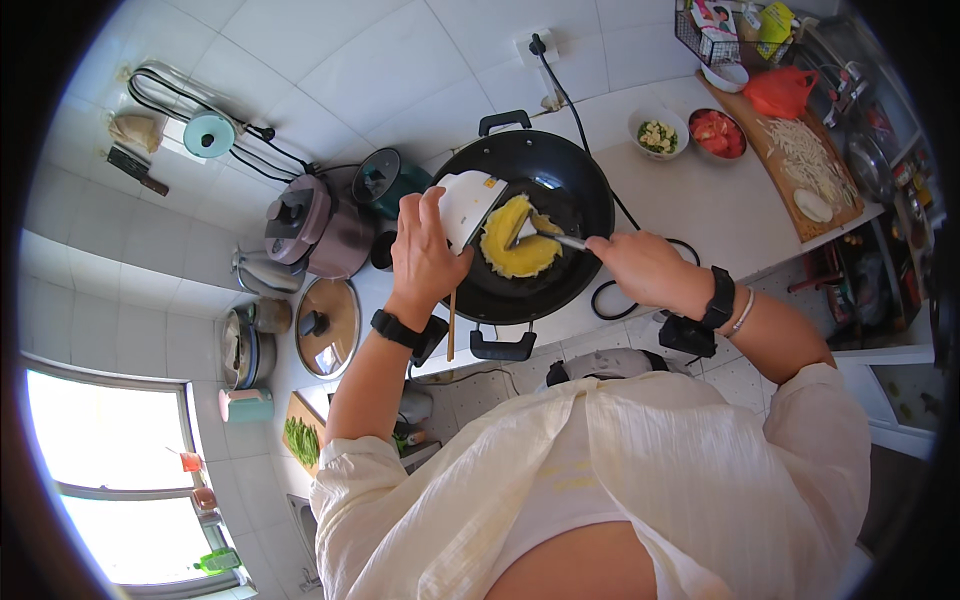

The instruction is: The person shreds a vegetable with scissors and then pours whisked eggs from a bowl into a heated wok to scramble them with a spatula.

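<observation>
My left hand point(427, 247) grips a white bowl point(466, 206) tipped on its side over the left part of a black electric wok point(577, 172). Wooden chopsticks point(451, 330) stick out below that hand, pointing towards me. The bowl's inside is mostly turned from view. In my right hand point(645, 266) is the metal handle of a spatula point(564, 239), whose blade rests on yellow egg point(521, 262) in the wok. The egg looks partly set, with a ragged, paler rim. Dark bare wok surface shows around it.
A power cord point(577, 120) runs from the wall socket past the wok's right side. Bowls of chopped garlic and greens point(658, 137) and cut tomato point(718, 135) stand right. Beyond lies a cutting board point(806, 217) with pale shreds. A glass lid point(328, 328) and a pressure cooker point(337, 240) sit left.
</observation>
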A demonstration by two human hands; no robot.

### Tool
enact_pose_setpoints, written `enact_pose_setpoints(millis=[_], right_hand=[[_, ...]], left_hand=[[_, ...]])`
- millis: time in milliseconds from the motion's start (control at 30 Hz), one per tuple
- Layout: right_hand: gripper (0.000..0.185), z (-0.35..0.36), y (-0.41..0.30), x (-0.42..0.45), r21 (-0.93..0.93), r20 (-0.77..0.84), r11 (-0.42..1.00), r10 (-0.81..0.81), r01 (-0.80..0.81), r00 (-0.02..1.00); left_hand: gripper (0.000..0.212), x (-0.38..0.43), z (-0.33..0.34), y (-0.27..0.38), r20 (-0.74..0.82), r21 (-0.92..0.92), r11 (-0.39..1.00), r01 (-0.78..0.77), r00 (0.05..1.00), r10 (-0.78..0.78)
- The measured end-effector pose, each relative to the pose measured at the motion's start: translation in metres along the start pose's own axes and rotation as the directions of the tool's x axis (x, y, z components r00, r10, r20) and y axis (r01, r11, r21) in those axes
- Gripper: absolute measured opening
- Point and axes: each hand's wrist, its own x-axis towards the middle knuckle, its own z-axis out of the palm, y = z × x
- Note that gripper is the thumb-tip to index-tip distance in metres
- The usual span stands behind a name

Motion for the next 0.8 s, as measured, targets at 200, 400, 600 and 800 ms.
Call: enact_pose_setpoints(millis=[200,400,600,800], right_hand=[[0.037,-0.016,0.009,-0.007,0.021,0.039,0.999,0.024,-0.024,0.999],[0.036,-0.006,-0.002,-0.001,-0.002,0.041,0.999,-0.039,0.039,0.998],[0.022,-0.011,0.013,0.002,-0.042,-0.102,0.999,-0.014,0.01,0.995],[0.025,-0.015,0.003,-0.009,0.003,-0.025,0.996,-0.084,0.084,0.996]], left_hand=[[0.072,-0.002,0.002,-0.002,-0.009,0.011,1.0,-0.014,1.0,0.015],[0.073,-0.001,0.002,-0.003,-0.008,0.015,1.0,-0.019,1.0,0.019],[0.073,-0.003,0.003,0.0,-0.003,0.005,1.0,-0.013,1.0,0.013],[0.071,-0.005,0.001,0.0,0.012,-0.011,1.0,0.001,1.0,-0.001]])
